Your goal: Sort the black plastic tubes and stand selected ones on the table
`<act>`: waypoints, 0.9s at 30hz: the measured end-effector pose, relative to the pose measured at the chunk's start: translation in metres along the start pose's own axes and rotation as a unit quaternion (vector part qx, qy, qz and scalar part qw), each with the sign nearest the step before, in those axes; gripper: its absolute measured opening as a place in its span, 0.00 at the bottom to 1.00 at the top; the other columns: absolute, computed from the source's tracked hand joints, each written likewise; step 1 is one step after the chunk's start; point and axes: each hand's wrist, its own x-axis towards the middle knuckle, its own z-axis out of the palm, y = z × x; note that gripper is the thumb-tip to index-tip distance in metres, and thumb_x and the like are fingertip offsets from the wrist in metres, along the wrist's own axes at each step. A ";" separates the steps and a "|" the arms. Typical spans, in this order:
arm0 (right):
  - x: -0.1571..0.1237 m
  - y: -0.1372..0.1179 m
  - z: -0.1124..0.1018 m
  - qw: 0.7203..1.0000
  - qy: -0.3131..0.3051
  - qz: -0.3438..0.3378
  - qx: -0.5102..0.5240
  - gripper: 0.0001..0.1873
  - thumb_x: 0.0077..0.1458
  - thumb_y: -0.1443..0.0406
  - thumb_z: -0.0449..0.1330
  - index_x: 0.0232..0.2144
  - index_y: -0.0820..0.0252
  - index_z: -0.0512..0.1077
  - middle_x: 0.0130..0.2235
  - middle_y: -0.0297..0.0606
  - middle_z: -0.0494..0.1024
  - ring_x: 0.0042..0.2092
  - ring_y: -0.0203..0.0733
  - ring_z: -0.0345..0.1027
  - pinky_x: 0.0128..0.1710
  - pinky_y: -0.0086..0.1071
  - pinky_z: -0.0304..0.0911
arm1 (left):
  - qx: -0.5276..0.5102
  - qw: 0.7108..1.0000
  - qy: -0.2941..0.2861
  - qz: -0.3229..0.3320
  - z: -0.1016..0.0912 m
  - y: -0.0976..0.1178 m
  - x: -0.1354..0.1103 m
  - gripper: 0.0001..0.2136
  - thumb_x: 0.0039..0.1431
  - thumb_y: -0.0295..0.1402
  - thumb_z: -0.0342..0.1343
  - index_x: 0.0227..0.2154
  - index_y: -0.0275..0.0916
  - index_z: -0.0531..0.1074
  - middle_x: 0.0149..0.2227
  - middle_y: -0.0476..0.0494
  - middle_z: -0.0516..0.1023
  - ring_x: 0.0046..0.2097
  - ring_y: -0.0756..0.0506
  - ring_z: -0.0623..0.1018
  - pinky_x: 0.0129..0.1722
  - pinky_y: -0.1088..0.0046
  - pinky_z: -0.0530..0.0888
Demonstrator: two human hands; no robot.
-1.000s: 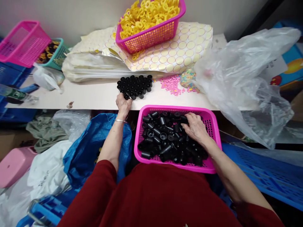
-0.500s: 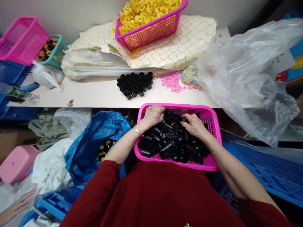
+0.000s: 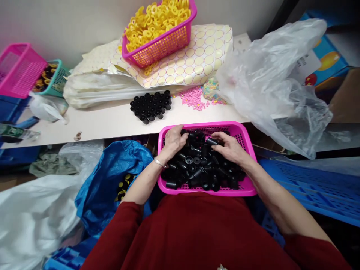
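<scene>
A pink basket rests on my lap, full of several loose black plastic caps. My left hand is inside the basket at its far left corner, fingers curled down onto the caps. My right hand lies over the caps at the far right, fingers closed round a black cap. On the table beyond the basket stands a tight cluster of upright black caps.
A pink basket of yellow rings sits on sheets of round stickers. Pink beads are scattered by a large clear plastic bag. A blue bag is at my left, a white bag lower left, blue crates to the right.
My left hand has left the cluster of caps on the table and come down into the lap basket. The view has shifted slightly to the right.
</scene>
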 end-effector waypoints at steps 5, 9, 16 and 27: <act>-0.031 -0.019 0.003 0.920 0.026 0.056 0.387 0.26 0.38 0.67 0.71 0.44 0.54 0.74 0.41 0.35 0.79 0.44 0.41 0.72 0.47 0.40 0.71 | -0.472 0.856 -0.163 -0.135 -0.014 0.011 -0.015 0.12 0.48 0.32 0.63 0.37 0.34 0.75 0.31 0.47 0.77 0.27 0.52 0.73 0.30 0.74 0.72; -0.036 -0.032 0.015 0.882 0.047 0.066 0.464 0.23 0.38 0.67 0.72 0.40 0.53 0.75 0.37 0.32 0.78 0.40 0.38 0.73 0.44 0.38 0.74 | -0.577 0.755 -0.248 -0.187 -0.007 0.022 -0.026 0.09 0.48 0.28 0.65 0.33 0.32 0.75 0.28 0.47 0.75 0.26 0.53 0.75 0.29 0.76 0.73; -0.040 -0.028 0.022 0.904 0.123 0.040 0.408 0.24 0.38 0.64 0.74 0.41 0.52 0.76 0.40 0.33 0.79 0.41 0.38 0.73 0.47 0.35 0.72 | -0.584 0.754 -0.238 -0.183 0.006 0.020 -0.028 0.11 0.48 0.31 0.66 0.34 0.34 0.74 0.30 0.47 0.76 0.27 0.53 0.75 0.29 0.77 0.73; -0.052 0.002 0.009 0.947 0.149 0.058 0.278 0.28 0.38 0.60 0.74 0.45 0.54 0.75 0.45 0.38 0.79 0.45 0.42 0.74 0.48 0.37 0.71 | -0.255 0.901 -0.351 0.009 0.000 -0.001 -0.021 0.14 0.46 0.32 0.62 0.38 0.33 0.78 0.30 0.49 0.76 0.33 0.50 0.73 0.39 0.71 0.69</act>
